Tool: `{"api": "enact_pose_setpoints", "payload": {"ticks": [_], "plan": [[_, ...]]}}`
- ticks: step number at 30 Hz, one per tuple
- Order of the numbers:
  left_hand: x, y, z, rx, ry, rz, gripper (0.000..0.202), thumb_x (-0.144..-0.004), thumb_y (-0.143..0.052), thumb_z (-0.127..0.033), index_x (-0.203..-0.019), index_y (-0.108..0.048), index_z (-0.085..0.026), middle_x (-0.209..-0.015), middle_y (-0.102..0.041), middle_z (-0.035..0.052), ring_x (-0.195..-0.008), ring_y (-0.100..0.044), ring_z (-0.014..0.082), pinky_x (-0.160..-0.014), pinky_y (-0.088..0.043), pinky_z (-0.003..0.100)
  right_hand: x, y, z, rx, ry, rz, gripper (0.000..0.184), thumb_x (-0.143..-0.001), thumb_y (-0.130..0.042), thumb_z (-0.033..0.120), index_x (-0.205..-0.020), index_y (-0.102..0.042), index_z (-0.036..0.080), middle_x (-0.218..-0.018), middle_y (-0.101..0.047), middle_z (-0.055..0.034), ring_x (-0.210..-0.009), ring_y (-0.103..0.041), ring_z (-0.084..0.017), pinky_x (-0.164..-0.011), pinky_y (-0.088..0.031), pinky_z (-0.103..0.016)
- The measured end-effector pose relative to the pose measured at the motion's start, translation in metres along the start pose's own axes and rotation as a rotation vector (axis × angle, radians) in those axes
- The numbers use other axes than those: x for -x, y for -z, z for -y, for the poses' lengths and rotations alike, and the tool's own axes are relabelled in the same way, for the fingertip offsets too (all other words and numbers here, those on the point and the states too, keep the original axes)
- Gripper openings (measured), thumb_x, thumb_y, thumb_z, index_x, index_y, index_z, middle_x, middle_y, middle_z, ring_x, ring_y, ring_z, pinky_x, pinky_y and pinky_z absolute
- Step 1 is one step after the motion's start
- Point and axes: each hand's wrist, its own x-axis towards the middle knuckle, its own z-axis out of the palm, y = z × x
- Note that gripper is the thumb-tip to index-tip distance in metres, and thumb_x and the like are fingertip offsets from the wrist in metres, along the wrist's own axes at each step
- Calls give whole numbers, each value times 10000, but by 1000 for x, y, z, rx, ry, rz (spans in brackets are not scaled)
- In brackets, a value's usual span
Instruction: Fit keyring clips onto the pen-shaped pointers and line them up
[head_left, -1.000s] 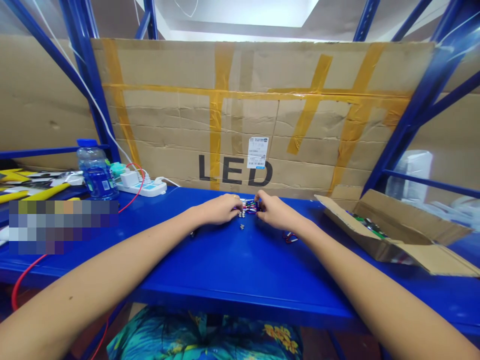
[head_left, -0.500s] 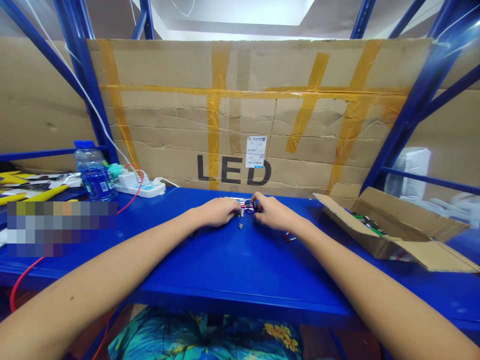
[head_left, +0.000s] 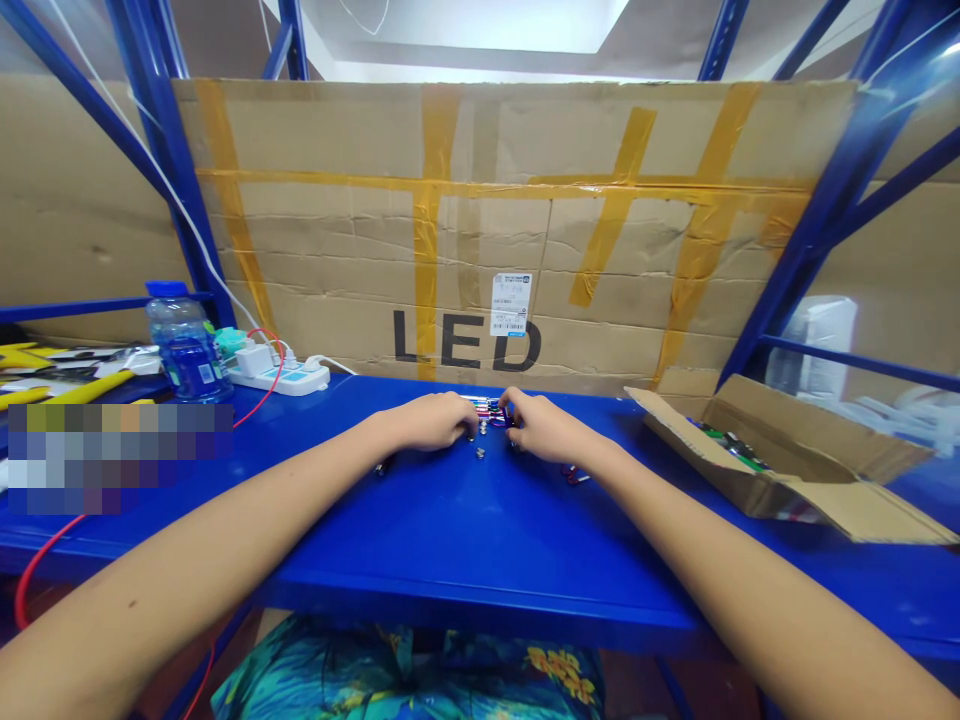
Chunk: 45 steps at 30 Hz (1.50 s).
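Note:
Both my hands rest at the far middle of the blue shelf (head_left: 480, 540), on either side of a small pile of coloured wired parts (head_left: 491, 409). My left hand (head_left: 435, 420) is curled with its fingertips on the pile's left edge. On the right edge, my right hand (head_left: 541, 424) is curled too, its fingers pinching into the pile. What each hand grips is too small to name. A small silver piece (head_left: 480, 453) lies loose just in front of the pile. Another wired part (head_left: 576, 474) lies beside my right wrist.
A taped cardboard sheet marked LED (head_left: 495, 230) stands behind the shelf. An open cardboard box (head_left: 780, 455) with parts sits at right. At left are a water bottle (head_left: 184, 345), a white power strip (head_left: 281, 375) and a red wire (head_left: 45, 560). Blue rack posts stand at both sides.
My hands have drawn slightly closer together over the pile. The view has shifted a little; nothing else has moved.

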Motion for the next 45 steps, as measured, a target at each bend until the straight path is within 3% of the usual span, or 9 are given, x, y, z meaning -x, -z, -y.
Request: {"api": "enact_pose_setpoints", "payload": {"ticks": [6,13,22,30,34,40,45], "plan": [[2,5,0,33,34,-2,320,-813,-492,-136,-1051,-695,-203,-1017,-707,68,-877,-624,193,-747,-424,271,1,1,3,-6,27,17,310,-762,-543,128,-1063,-497,184,-831,-637,-45,-686,-560,-163,-580,-337,-245],[2,2,2,-18,69,80,300,-814,-503,-153,-1030,-701,-216,-1022,-707,62,-893,-620,191,-772,-421,266,0,2,6,-56,113,38,141,-755,-563,116,-869,-624,174,-874,-675,-47,-765,-580,-169,-649,-373,-244],[8,18,-2,141,192,278,172,-711,-593,-213,-872,-636,-169,-812,-654,21,-668,-565,139,-557,-374,232,-4,-1,0,-198,135,76,176,-732,-581,115,-855,-688,180,-844,-695,-8,-766,-608,-154,-681,-410,-239],[9,16,-2,150,148,238,117,-688,-588,-193,-799,-623,-177,-743,-640,7,-620,-536,130,-535,-360,238,-4,-1,1,-224,141,91,172,-732,-579,117,-843,-695,176,-820,-693,-9,-747,-600,-152,-673,-412,-241],[8,16,-2,77,135,111,114,-714,-570,-174,-797,-648,-171,-736,-654,20,-610,-536,130,-538,-345,241,-4,-2,0,-231,138,90,168,-731,-579,120,-844,-693,171,-821,-688,-13,-749,-599,-153,-675,-413,-243],[3,14,-6,50,-23,-332,187,-865,-522,-224,-963,-671,-169,-919,-707,51,-814,-618,161,-712,-417,259,-5,-2,-1,-268,145,110,150,-736,-580,137,-834,-690,166,-766,-671,-1,-715,-589,-145,-670,-406,-244],[-1,4,-21,34,-132,-406,166,-889,-526,-211,-972,-665,-172,-908,-696,45,-821,-629,164,-708,-432,258,-5,-2,1,-292,86,127,80,-723,-613,185,-757,-676,149,-706,-653,0,-666,-552,-144,-606,-370,-245]]}}
